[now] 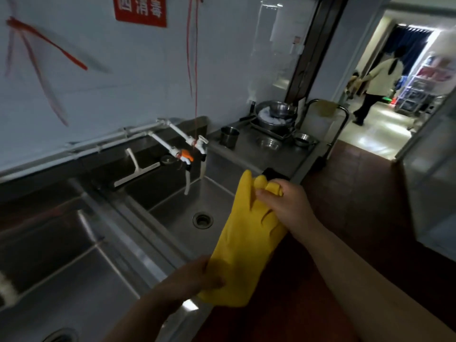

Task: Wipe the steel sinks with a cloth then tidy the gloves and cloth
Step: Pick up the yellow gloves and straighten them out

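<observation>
Yellow glove point(244, 243) held stretched between both hands, above the near rim of the right steel sink point(187, 206).

Cuff end is pinched by the left hand point(195, 280); finger end is gripped by the right hand point(288, 206). Rubber judged light, limp, probably slippery if wet; best taken at the cuff. No cloth is identified.

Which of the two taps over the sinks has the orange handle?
The nearer tap, on the left of the pair, has the orange handle. The other tap, just beyond it toward the steel counter, is all white with red string tied round it.
</observation>
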Demonstrator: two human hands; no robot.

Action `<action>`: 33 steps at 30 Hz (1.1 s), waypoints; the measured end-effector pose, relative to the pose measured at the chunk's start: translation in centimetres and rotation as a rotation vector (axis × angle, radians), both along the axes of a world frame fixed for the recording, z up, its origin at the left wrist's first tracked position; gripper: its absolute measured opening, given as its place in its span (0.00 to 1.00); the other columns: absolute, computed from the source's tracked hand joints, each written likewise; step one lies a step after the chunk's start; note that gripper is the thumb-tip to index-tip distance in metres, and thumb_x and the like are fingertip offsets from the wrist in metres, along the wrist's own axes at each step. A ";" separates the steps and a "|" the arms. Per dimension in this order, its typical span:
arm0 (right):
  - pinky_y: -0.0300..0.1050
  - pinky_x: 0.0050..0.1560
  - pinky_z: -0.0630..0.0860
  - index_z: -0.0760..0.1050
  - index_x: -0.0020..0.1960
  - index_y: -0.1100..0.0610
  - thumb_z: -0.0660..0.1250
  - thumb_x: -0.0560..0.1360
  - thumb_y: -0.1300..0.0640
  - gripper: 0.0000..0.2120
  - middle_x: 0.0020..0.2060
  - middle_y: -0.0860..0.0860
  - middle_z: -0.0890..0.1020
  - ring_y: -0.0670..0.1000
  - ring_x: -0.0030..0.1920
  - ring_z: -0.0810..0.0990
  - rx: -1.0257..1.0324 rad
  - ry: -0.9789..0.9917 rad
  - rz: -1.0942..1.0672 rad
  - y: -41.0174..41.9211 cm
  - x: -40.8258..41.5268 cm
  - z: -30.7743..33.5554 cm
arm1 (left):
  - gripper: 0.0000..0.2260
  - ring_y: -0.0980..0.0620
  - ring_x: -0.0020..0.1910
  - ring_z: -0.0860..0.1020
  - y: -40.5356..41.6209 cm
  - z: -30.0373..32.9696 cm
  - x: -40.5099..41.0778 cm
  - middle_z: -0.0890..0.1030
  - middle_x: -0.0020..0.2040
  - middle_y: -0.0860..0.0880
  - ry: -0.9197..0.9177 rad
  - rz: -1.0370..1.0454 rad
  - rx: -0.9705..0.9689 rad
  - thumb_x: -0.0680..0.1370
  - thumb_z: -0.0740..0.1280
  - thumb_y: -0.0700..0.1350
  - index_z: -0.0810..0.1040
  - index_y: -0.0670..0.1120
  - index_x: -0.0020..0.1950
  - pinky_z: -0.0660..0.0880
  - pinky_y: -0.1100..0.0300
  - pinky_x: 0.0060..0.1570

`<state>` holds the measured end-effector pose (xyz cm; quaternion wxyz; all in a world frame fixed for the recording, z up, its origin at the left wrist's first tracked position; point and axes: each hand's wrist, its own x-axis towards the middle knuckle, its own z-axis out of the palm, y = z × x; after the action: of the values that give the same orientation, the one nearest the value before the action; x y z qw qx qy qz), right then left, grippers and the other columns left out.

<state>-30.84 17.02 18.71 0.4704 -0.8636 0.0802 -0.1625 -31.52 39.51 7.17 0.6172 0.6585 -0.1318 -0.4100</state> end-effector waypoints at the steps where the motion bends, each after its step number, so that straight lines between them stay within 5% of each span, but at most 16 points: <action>1: 0.37 0.33 0.72 0.77 0.39 0.61 0.72 0.71 0.57 0.08 0.31 0.51 0.79 0.40 0.31 0.76 0.028 -0.012 -0.037 -1.2 1.1 0.1 | 0.15 0.55 0.53 0.81 -0.9 -0.2 1.2 0.84 0.53 0.54 0.000 -0.004 0.006 0.74 0.71 0.43 0.76 0.50 0.60 0.78 0.61 0.49; 3: 0.42 0.35 0.75 0.77 0.41 0.63 0.72 0.71 0.56 0.10 0.33 0.54 0.80 0.42 0.32 0.77 0.087 -0.015 -0.088 -3.3 3.1 0.1 | 0.13 0.55 0.54 0.81 -2.6 -0.2 3.3 0.82 0.56 0.53 0.016 0.013 0.009 0.78 0.65 0.44 0.75 0.50 0.63 0.78 0.63 0.50; 6: 0.45 0.36 0.75 0.77 0.40 0.60 0.72 0.71 0.54 0.10 0.33 0.54 0.81 0.44 0.33 0.79 0.117 0.008 -0.102 -6.5 6.3 -0.2 | 0.12 0.48 0.57 0.79 -5.1 -0.1 6.6 0.80 0.59 0.47 -0.025 0.036 0.033 0.80 0.61 0.47 0.75 0.47 0.62 0.75 0.51 0.59; 10: 0.44 0.36 0.76 0.78 0.40 0.55 0.72 0.71 0.53 0.07 0.34 0.51 0.82 0.44 0.35 0.80 0.128 0.024 -0.069 -11.0 11.9 -1.3 | 0.24 0.35 0.56 0.76 -8.5 -0.7 11.3 0.76 0.56 0.34 -0.195 0.123 0.136 0.73 0.66 0.53 0.73 0.37 0.60 0.71 0.38 0.59; 13: 0.51 0.41 0.79 0.77 0.42 0.59 0.71 0.72 0.52 0.10 0.37 0.56 0.82 0.51 0.39 0.82 0.158 0.022 -0.023 -14.4 16.2 -2.6 | 0.16 0.45 0.44 0.78 -11.1 -0.6 15.2 0.78 0.46 0.40 -0.233 0.258 0.199 0.67 0.67 0.49 0.76 0.41 0.51 0.74 0.48 0.48; 16: 0.52 0.43 0.80 0.78 0.44 0.54 0.70 0.72 0.48 0.09 0.38 0.52 0.83 0.49 0.40 0.82 0.171 0.076 0.048 -17.8 20.8 -4.3 | 0.04 0.54 0.43 0.77 -13.5 -0.9 19.3 0.78 0.45 0.50 -0.293 0.296 0.288 0.74 0.68 0.45 0.76 0.50 0.47 0.73 0.59 0.43; 24: 0.37 0.34 0.75 0.77 0.44 0.38 0.67 0.67 0.37 0.08 0.38 0.39 0.83 0.40 0.40 0.81 0.261 0.129 0.248 -21.6 31.6 -5.7 | 0.10 0.51 0.44 0.78 -15.9 2.1 27.4 0.79 0.44 0.49 -0.392 0.690 0.553 0.76 0.64 0.37 0.77 0.53 0.45 0.75 0.55 0.45; 33: 0.49 0.44 0.79 0.78 0.46 0.46 0.68 0.73 0.47 0.04 0.44 0.46 0.83 0.49 0.47 0.81 0.348 -0.021 0.361 -16.1 43.0 -4.9 | 0.09 0.50 0.38 0.74 -10.4 9.0 39.8 0.77 0.40 0.50 -0.727 1.068 0.886 0.74 0.63 0.40 0.80 0.52 0.48 0.67 0.60 0.34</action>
<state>12.14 0.96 13.78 0.6342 -0.7683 -0.0534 -0.0688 8.26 29.13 16.22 0.3286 0.9105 0.1850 0.1695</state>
